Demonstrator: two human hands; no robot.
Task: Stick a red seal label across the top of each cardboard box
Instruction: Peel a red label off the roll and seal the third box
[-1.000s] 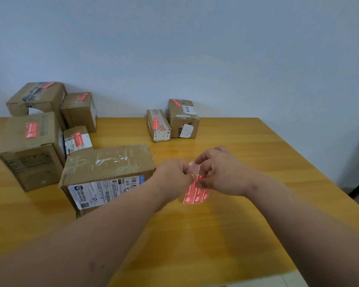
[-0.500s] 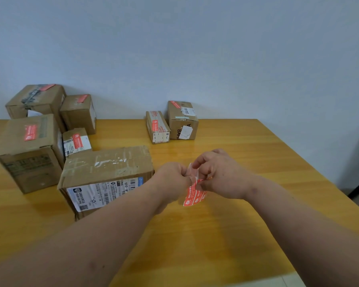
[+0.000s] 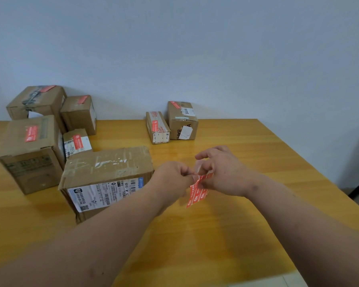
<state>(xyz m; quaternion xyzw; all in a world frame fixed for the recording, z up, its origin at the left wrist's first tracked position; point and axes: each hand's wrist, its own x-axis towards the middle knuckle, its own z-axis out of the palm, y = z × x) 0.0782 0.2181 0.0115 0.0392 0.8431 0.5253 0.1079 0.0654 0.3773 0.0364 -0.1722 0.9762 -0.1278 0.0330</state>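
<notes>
A red seal label (image 3: 197, 191) hangs above the wooden table (image 3: 216, 235), pinched at its top edge by my left hand (image 3: 174, 181) and my right hand (image 3: 222, 172). A clear backing strip (image 3: 199, 167) curls up between my right thumb and fingers. Just left of my hands lies a large cardboard box (image 3: 106, 172) with a white shipping label on its front and no red label on its top. Several smaller boxes behind it carry red labels, such as the tall box (image 3: 29, 146) at the left.
Two small labelled boxes (image 3: 171, 123) stand near the wall at centre. More boxes (image 3: 50, 104) cluster at the back left against the pale wall. The table's right edge (image 3: 311, 162) runs diagonally, with floor and a dark leg beyond it.
My right hand has lifted slightly and its fingers have spread, drawing the clear backing up off the red label. The boxes have not moved.
</notes>
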